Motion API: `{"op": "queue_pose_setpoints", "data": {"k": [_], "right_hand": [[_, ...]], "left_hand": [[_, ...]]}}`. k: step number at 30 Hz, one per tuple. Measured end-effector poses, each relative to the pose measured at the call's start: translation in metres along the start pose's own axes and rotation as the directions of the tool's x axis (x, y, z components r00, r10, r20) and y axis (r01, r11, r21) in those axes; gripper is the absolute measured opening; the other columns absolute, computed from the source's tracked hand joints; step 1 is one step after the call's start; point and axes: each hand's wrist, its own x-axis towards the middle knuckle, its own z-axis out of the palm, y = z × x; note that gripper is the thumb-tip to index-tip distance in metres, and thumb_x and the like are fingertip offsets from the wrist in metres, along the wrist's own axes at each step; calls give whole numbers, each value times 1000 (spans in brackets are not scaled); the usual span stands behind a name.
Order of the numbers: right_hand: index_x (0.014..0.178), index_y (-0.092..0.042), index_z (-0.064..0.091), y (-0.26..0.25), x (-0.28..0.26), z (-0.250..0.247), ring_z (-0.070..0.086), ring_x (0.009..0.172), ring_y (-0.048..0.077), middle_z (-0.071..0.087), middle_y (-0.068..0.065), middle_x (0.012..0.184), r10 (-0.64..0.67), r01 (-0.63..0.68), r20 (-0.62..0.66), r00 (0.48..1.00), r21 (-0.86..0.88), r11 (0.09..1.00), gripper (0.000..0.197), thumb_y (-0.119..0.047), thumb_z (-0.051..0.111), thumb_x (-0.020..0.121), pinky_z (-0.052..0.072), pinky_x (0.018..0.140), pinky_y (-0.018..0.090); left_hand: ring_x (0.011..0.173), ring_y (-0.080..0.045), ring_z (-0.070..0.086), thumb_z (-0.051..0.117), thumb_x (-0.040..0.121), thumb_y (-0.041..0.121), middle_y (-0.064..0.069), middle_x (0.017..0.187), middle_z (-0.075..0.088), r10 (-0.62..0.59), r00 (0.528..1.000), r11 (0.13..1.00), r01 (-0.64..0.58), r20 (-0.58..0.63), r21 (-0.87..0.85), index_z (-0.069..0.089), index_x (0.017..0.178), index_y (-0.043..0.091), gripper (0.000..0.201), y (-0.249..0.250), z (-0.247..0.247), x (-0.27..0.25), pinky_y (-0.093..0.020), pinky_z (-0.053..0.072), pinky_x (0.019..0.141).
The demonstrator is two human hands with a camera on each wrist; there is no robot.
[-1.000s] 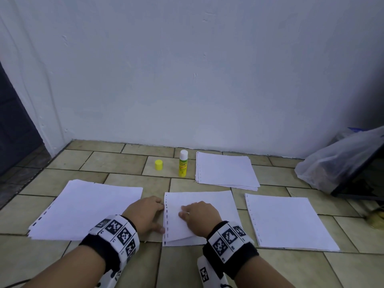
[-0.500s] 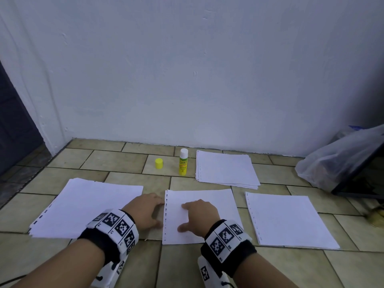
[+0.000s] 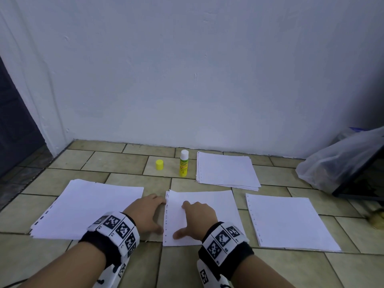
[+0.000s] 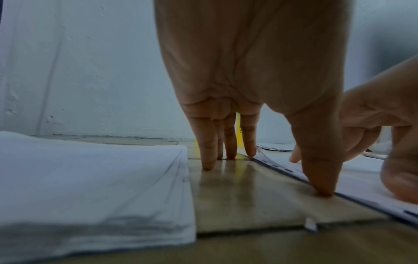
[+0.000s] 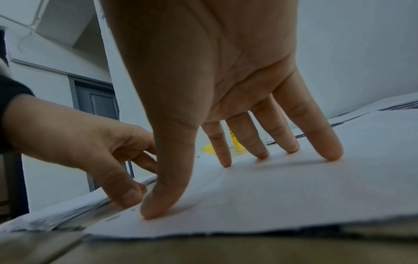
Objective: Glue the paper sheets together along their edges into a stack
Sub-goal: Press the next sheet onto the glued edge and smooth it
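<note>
Right hand (image 3: 198, 220) presses flat on centre sheets (image 3: 216, 206); left hand (image 3: 145, 215) spread beside them, neither grip closed

clear plastic bag (image 3: 340, 156) by white wall (image 3: 187, 69), on tiled floor (image 3: 62, 163).

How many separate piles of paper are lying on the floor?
4: left pile, middle pile under the hands, right pile, and far pile beside the glue stick.
</note>
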Motion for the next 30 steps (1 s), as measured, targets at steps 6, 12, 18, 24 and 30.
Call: {"op": "queue_pose_setpoints", "data": {"k": [6, 12, 18, 24, 30], "right_hand": [[127, -9, 42, -3, 3, -1, 56, 106, 28, 58, 11, 117, 7, -7, 5, 1000, -11, 1000, 70, -47, 73, 77, 43, 84, 33], [136, -13, 43, 3, 2, -5, 52, 117, 28, 53, 10, 128, 5, -6, 47, 999, 18, 1000, 67, -46, 68, 82, 45, 94, 37], [139, -18, 46, 11, 2, -6, 47, 126, 24, 49, 5, 139, -10, 8, 39, 999, 66, 998, 58, -45, 59, 89, 40, 103, 35], [138, -18, 44, 8, 2, 2, 46, 124, 27, 48, 8, 135, 22, -24, 43, 999, 52, 998, 69, -52, 65, 82, 40, 101, 37], [139, -18, 41, 4, 3, 7, 44, 122, 30, 46, 10, 132, 50, -52, 32, 998, 56, 997, 73, -53, 66, 80, 42, 100, 39]], "left_hand": [[118, -17, 50, 64, 85, 42, 5, 137, 40, 8, 1000, 1000, -8, -7, 10, 32, 145, 30, 68, 5, 0, -2, -26, 42, 98], [118, -18, 50, 58, 90, 34, 7, 139, 38, -2, 1000, 1000, 3, -10, 28, 35, 146, 30, 60, 3, 2, 0, -27, 42, 100], [118, -17, 51, 54, 94, 31, 6, 139, 40, 15, 998, 999, -14, -53, 29, 38, 144, 28, 53, 3, 3, 1, -24, 41, 98], [119, -14, 49, 58, 90, 43, 8, 138, 41, 21, 999, 1000, -20, -34, 20, 40, 143, 28, 58, 0, 4, 1, -26, 40, 101], [122, -12, 47, 68, 83, 48, 11, 139, 40, 14, 1000, 1000, -14, -16, 14, 39, 145, 29, 71, -1, 6, 1, -26, 39, 103]]}}
